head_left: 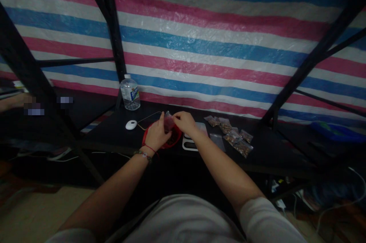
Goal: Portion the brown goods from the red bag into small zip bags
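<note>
The one view looks from the wearer's head, close above a pale fabric shirt [177,222] at the near edge, facing forward and down. Its wide frame spans a black tabletop [105,134], a blue, white and pink striped plastic sheet [206,41] beyond, and black metal posts [113,33] left and right.

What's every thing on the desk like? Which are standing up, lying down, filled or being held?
Bottle: upright, capped.
White rounded device: lying flat.
Red container: upright, partly hidden.
Clear bag: held; whether it's open, unclear.
Right hand: fingers closed on the clear bag.
Left hand: beside the clear bag; grip unclear.
Scale: flat, partly hidden; display unreadable.
Small bags: lying together, brown bits inside.
Flat bag: lying down, looks unfilled.
</note>
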